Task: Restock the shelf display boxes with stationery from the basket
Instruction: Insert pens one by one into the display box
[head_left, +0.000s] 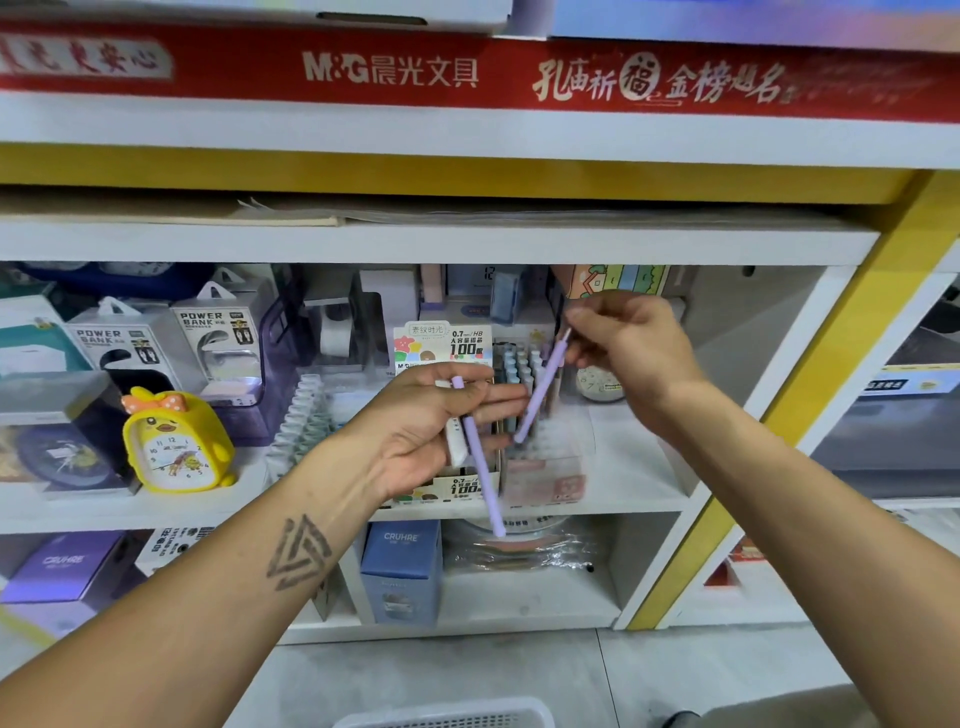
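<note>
We see right grip (631, 345) pinching slim lilac pencil (543, 389) | left grip (441, 415) clamped on lilac and white pencils (475, 441) | cardboard display box (519, 395) just behind both | rounded yellow duck clock (174, 441) far left

Matt lilac plastic pen (540, 392), cardboard display box (457, 486)

This is a stationery shop. Above both hands runs a red banner (467, 73) printed with a stationery brand's name, fixed along the white and yellow shelving (810, 374). To the left of the left hand (431, 421) stand boxed power banks (218, 332) in retail packaging and a yellow duck alarm clock (174, 441). Just behind the hands sits a display box (447, 348) of pencil leads. Below the arms, boxed goods (402, 566) fill the lower shelf.
</note>
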